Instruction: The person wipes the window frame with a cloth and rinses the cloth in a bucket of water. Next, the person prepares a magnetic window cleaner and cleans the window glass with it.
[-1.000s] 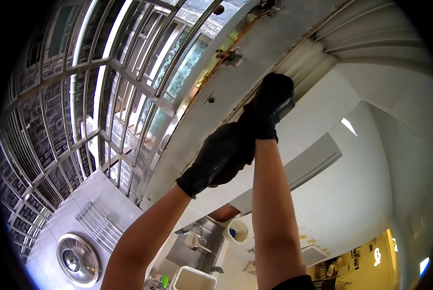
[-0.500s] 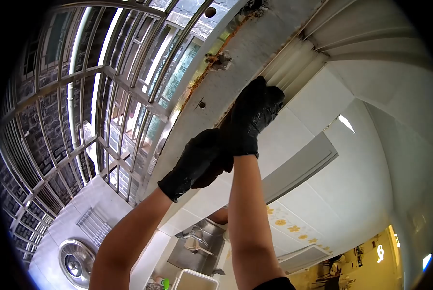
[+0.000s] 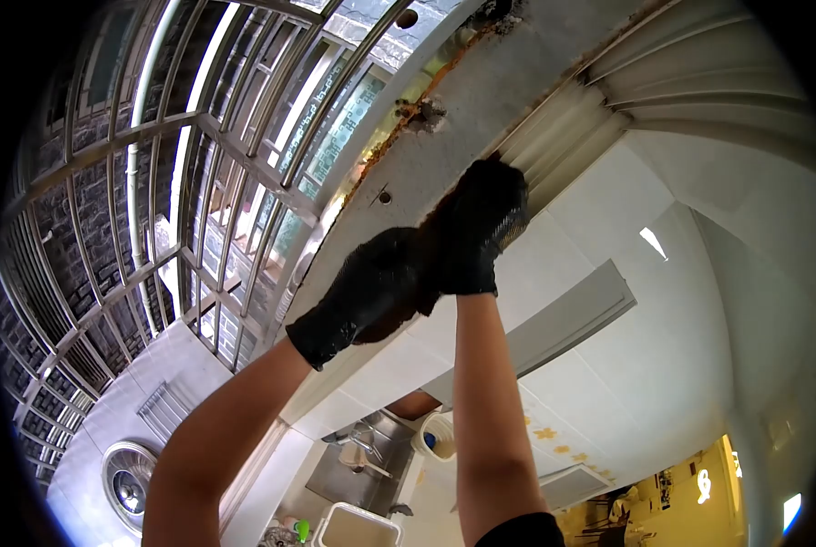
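At mid-frame, the gloved left hand (image 3: 376,281) was bunched around a dark brown cloth (image 3: 390,326), the right hand (image 3: 482,223) close beside it, its grip hidden. The handling looked unfinished: rusty crust (image 3: 413,111) marked the grey frame (image 3: 485,96) at upper centre, though how much was done could not be told.

L hand (image 3: 367,287) & R hand (image 3: 476,228): blk gloves, rubbery-looking, semi-glossy w/ wet sheen; R has textured patch. Under L hand: dk brown matl (image 3: 391,326), cloth-like, matt, ragged edge. Above L: grey frame (image 3: 481,109), matt, worn, rough rusty edge; farther L, metal bars (image 3: 253,167), smooth, shiny. Rt of R hand: wall tiles (image 3: 599,191), smooth, satin. Below hands: brushed-metal sink (image 3: 330,476), whitish plastic-looking bucket (image 3: 444,453).
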`<state>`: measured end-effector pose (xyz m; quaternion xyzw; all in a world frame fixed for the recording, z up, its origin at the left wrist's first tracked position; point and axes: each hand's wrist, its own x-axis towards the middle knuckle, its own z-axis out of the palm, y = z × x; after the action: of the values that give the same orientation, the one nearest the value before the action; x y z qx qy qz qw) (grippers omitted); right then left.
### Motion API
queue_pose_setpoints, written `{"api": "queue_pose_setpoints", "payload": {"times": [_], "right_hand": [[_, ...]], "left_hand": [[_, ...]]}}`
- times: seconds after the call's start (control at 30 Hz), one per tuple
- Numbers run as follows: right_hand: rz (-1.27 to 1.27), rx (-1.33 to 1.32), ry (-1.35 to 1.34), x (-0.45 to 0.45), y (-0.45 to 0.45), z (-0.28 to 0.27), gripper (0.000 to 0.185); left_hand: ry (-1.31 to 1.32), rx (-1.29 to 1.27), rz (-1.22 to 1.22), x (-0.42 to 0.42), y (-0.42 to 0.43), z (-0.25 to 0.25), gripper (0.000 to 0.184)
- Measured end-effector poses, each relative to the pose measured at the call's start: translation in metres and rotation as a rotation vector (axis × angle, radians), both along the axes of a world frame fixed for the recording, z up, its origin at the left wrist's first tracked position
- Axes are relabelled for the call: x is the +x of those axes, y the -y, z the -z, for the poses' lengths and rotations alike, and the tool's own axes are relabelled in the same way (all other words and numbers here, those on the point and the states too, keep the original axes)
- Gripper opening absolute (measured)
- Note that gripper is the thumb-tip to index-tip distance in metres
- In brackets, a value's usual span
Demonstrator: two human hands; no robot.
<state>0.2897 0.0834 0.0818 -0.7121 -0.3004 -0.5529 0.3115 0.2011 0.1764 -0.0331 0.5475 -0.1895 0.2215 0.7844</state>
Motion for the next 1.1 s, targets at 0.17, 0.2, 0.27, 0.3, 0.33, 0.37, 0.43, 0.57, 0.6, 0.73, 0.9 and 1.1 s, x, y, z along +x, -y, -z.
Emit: {"api": "queue_pose_setpoints", "payload": {"times": [0.17,0.2,0.27,0.3,0.33,0.37,0.43,0.57,0.6,0.73,0.9,1.1], "right_hand": [[-0.214,0.049,0.178,0.017,-0.002,-0.077,0.016],[0.168,-0.060,0.268,0.003,-0.004,-0.101,0.020],[0.237,-0.044,0.238,-0.004,-0.010,-0.130,0.023],[0.296,-0.008,0.212,0.002,-0.010,-0.142,0.026],[0.291,-0.015,0.214,0.008,-0.013,-0.148,0.026],[0.218,0.044,0.230,0.021,-0.012,-0.148,0.026],[0.134,0.096,0.201,0.032,-0.005,-0.140,0.026],[0.472,-0.458,0.567,0.020,0.012,-0.103,0.019],[0.268,-0.462,0.245,0.024,0.019,-0.104,0.040],[0.417,-0.616,0.351,-0.002,0.020,-0.024,0.032],[0.397,-0.790,-0.085,-0.007,0.028,0.129,0.022],[0.091,-0.587,-0.232,-0.029,0.032,0.303,0.046]], "left_hand": [[0.157,0.006,-0.134,0.011,0.006,-0.046,0.036],[0.154,-0.008,-0.131,0.006,0.006,-0.061,0.036],[0.245,-0.176,0.159,-0.009,0.006,-0.091,0.039],[0.247,-0.184,0.160,-0.008,0.011,-0.097,0.039],[0.228,-0.169,0.066,-0.009,0.015,-0.103,0.035],[0.200,-0.155,-0.030,-0.010,0.017,-0.105,0.031],[0.171,-0.178,0.048,-0.023,0.014,-0.103,0.022],[0.067,-0.217,0.191,-0.029,0.037,-0.062,0.017],[0.026,-0.240,0.210,-0.032,0.046,-0.050,0.021],[-0.184,-0.565,0.278,-0.064,0.096,0.014,0.026],[-0.209,-0.789,0.405,-0.079,0.148,0.148,0.037],[-0.420,-0.833,0.058,-0.112,0.152,0.303,0.039]]}}
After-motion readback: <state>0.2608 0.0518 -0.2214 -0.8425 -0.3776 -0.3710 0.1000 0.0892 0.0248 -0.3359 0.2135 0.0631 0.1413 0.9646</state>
